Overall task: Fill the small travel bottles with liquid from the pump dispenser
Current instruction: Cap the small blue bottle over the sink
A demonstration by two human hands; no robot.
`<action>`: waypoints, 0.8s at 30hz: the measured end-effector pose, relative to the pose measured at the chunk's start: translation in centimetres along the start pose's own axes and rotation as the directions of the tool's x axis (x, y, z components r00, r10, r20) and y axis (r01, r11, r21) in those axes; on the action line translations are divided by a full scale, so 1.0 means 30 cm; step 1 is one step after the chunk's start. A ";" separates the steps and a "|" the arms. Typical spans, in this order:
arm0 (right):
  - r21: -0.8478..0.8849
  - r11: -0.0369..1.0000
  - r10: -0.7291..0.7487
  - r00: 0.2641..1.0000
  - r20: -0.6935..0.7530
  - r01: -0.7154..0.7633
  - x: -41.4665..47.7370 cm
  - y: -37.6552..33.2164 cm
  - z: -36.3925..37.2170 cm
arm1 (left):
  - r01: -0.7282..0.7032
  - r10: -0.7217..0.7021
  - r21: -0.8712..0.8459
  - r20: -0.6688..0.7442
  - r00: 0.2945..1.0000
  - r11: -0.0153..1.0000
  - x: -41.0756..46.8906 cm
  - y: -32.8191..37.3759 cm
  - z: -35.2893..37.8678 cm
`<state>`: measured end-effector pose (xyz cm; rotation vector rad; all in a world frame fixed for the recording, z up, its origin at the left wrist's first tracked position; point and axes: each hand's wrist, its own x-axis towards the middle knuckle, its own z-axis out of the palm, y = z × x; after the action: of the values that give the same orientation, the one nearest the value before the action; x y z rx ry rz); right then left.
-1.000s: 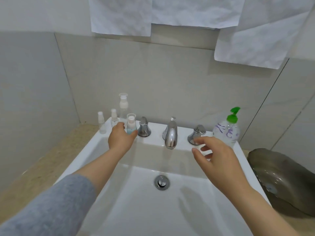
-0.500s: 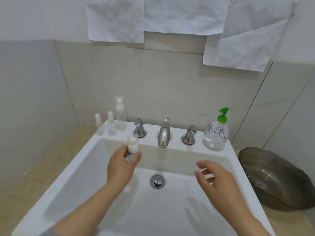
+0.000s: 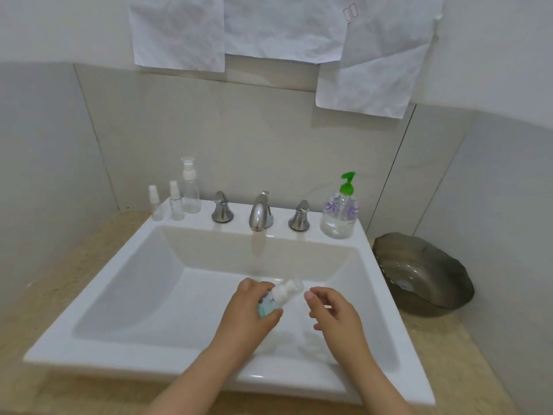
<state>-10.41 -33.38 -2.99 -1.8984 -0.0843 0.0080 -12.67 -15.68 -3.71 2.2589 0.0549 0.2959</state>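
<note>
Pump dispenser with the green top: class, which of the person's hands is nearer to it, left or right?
Right. The right hand hovers over the basin, almost straight in front of the pump dispenser; the left hand, gripping a small bottle, is further to the left.

White sink (image 3: 98,298), green-pumped clear dispenser (image 3: 339,211) with purple print, chrome faucet (image 3: 259,213), smoky grey bowl (image 3: 425,274), pale blue-tinted travel bottle (image 3: 276,299)

White sink ledge (image 3: 239,224): three travel bottles (image 3: 176,202) left, pump dispenser (image 3: 339,217) right.
</note>
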 end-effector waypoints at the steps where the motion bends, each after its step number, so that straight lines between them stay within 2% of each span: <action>1: 0.012 1.000 0.003 1.000 0.005 -0.004 0.000 -0.001 0.001 | -0.028 0.028 0.032 0.019 0.999 0.999 -0.003 0.001 -0.001; 5: 0.016 0.999 0.031 0.997 0.072 -0.032 -0.006 -0.016 0.005 | -0.140 0.132 0.136 0.064 0.989 0.981 -0.017 0.006 0.007; 9: -0.092 0.995 0.048 0.987 0.156 -0.034 -0.012 -0.018 0.008 | -0.172 0.164 0.118 0.075 0.984 0.978 -0.019 0.010 0.001; 12: -0.120 0.992 0.055 0.985 0.164 -0.035 -0.012 -0.007 0.002 | -0.164 0.155 0.099 0.094 0.983 0.982 -0.024 0.023 -0.005; 19: -0.118 0.985 -0.093 0.970 0.223 0.122 -0.002 0.020 -0.005 | -0.115 0.104 0.099 0.108 0.989 0.988 -0.017 0.017 -0.004; 24: -0.101 0.993 0.088 0.973 0.212 -0.067 -0.010 -0.018 0.004 | -0.151 0.140 0.112 0.095 0.986 0.982 -0.022 0.020 -0.003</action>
<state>-10.74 -33.12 -2.53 -1.9877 -0.1605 0.2686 -13.37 -16.08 -3.34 2.3962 -0.1429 0.2777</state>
